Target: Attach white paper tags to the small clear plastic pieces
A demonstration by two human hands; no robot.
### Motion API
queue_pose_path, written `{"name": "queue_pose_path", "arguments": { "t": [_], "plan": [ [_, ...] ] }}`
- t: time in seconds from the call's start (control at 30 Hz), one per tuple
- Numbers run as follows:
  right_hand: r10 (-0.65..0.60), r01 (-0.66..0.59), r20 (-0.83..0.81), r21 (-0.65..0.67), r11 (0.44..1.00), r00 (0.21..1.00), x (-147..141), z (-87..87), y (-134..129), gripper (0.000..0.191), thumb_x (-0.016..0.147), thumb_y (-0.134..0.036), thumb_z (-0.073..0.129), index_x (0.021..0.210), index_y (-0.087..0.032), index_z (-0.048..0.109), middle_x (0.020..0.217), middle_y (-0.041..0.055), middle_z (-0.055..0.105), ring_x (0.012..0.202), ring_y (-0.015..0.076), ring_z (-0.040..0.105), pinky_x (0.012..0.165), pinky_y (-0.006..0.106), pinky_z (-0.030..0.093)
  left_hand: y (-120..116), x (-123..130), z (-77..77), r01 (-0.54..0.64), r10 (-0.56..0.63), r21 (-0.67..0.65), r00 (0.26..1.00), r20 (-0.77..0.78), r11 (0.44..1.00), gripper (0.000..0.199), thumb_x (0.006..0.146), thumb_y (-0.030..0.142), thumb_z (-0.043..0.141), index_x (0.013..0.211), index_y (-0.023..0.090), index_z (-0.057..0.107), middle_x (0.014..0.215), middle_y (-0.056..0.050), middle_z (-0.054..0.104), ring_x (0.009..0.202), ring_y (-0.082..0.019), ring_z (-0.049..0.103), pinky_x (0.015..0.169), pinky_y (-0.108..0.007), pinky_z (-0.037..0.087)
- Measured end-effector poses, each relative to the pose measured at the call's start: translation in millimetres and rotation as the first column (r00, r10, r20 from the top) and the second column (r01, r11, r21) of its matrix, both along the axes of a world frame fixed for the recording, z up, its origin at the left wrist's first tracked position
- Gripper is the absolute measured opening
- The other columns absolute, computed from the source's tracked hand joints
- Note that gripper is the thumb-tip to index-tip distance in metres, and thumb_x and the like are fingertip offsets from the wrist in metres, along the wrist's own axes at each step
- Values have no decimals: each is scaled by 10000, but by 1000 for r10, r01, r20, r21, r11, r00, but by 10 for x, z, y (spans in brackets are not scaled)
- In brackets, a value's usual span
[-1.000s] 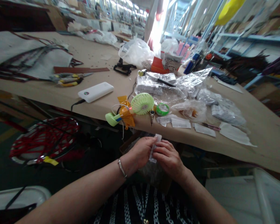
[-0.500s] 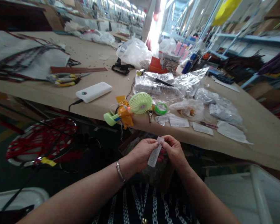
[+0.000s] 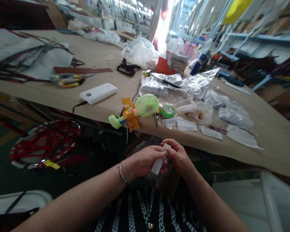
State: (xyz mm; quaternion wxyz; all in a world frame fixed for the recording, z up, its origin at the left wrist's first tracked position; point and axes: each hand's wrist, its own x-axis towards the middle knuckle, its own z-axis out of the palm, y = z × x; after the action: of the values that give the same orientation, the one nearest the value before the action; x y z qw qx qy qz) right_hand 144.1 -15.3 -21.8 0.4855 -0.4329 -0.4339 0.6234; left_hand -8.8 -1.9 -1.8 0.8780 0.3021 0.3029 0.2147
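Both hands pinch a small white label [image 3: 158,162] below the tabletop [image 3: 268,141] edge: left hand [image 3: 145,159] under it, right hand [image 3: 180,156] at its top. The label has tilted since a second ago, now hanging between the fingertips.

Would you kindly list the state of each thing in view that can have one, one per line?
left hand: shut on the paper label.
right hand: pinching the label's top end.
paper label: held below the table edge, hanging tilted.
green fan: lying on the table edge; running or not, cannot tell.
power bank: lying flat, cable plugged in.
tape roll: lying flat.
loose labels: lying flat on the table.
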Motion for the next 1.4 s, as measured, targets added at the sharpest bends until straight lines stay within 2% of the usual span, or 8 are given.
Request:
{"name": "queue_pose_path", "arguments": {
  "t": [0.17, 0.33, 0.43, 0.63, 0.77, 0.9, 1.1, 1.4],
  "plan": [
    [315, -318, -78, -43, 947, 946, 81, 10, 51, 411, 644, -354, 704, 1005, -178, 616, 1063, 91, 633, 898, 209, 617, 779, 341, 504, -40, -16, -13, 93, -94, 8, 993, 75, 996, 195, 745, 309, 625, 807, 141, 548, 626, -13, 556, 484, -124, 549, 505, -264, 444],
    [339, -343, -144, -6, 939, 930, 46, -29, 60, 245, 671, -367, 671, 798, -173, 592, 1161, 100, 591, 989, 230, 596, 823, 366, 492, -74, 2, -11, 64, -64, -13, 997, 34, 998, 165, 759, 272, 606, 855, 159, 534, 601, -1, 547, 465, -120, 539, 484, -250, 434],
    [340, -342, -95, -5, 940, 936, 35, -55, 60, 298, 706, -367, 640, 942, -191, 593, 1087, 82, 621, 865, 188, 620, 738, 320, 512, -67, 9, 19, 36, -36, -8, 999, -5, 999, 155, 768, 288, 593, 805, 147, 541, 583, -1, 540, 439, -110, 524, 469, -241, 422],
    [-90, -69, 432, 339, 938, 898, 59, 3, 36, 317, 812, -330, 557, 1115, -236, 564, 1082, 55, 597, 956, 183, 573, 850, 327, 471, -11, -19, 1, -74, 75, 13, 997, -36, 997, 195, 761, 321, 610, 757, 136, 547, 574, -1, 539, 452, -98, 515, 462, -218, 395],
    [-265, -165, 651, 521, 838, 711, 48, 75, 17, 312, 842, -292, 519, 1140, -214, 566, 1132, 85, 558, 1055, 213, 530, 924, 361, 432, 15, -22, -64, -108, 110, 46, 992, -53, 993, 201, 753, 325, 612, 757, 131, 558, 568, -3, 538, 465, -99, 516, 462, -213, 390],
    [-272, -218, 705, 521, 825, 655, 12, 75, 23, 285, 863, -285, 482, 1122, -211, 574, 1108, 91, 568, 1050, 216, 534, 918, 370, 439, 30, -28, -89, -114, 116, 57, 992, -52, 992, 219, 727, 332, 629, 765, 128, 558, 566, -3, 543, 464, -107, 523, 461, -218, 384],
    [-232, -66, 598, 433, 899, 767, -48, 39, 60, 341, 831, -307, 522, 1162, -222, 529, 1064, 66, 608, 960, 198, 581, 861, 349, 456, 52, -53, -60, -128, 130, 50, 990, -53, 991, 180, 749, 306, 593, 740, 132, 546, 559, 11, 525, 460, -91, 504, 464, -212, 375],
    [-35, 35, 199, 6, 999, 979, -204, 47, 288, 140, 735, -302, 603, 707, -174, 553, 564, -50, 526, 475, 77, 471, 486, 201, 383, 67, -55, -79, -251, 280, 190, 949, -147, 949, 192, 767, 326, 547, 714, 142, 531, 558, 22, 504, 458, -84, 474, 456, -207, 367]
  ]
}}
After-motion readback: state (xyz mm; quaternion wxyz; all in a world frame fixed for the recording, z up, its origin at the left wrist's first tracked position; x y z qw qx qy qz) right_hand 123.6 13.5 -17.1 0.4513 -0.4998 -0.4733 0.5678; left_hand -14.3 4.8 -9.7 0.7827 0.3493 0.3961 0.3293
